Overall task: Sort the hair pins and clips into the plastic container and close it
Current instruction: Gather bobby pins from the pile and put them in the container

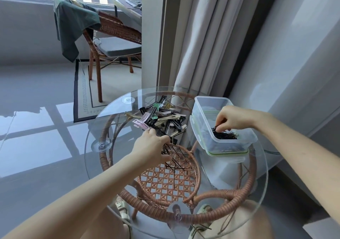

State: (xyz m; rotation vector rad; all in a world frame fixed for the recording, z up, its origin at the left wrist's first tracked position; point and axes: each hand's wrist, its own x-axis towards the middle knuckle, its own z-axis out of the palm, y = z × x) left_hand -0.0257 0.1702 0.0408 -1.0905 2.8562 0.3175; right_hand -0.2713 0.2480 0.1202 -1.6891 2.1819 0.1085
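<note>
A clear plastic container (202, 106) stands on its green-rimmed lid (228, 153) at the right of the round glass table (95, 128). Black hair pins (225, 135) lie heaped in its near end. My right hand (232, 118) reaches into the container, fingertips pinched on some of those pins. A pile of mixed hair clips (161, 118), black, pink, beige and green, lies at the table's middle. Loose black bobby pins (174, 162) are scattered nearer me. My left hand (151, 145) rests over these, fingers curled on a bunch of them.
The glass top sits on a rattan frame (220, 195) with a woven shelf below. Curtains (198, 41) and a wall stand close behind the container. A wicker chair (114, 36) with a green cloth stands far left on a rug. My sandalled feet show under the glass.
</note>
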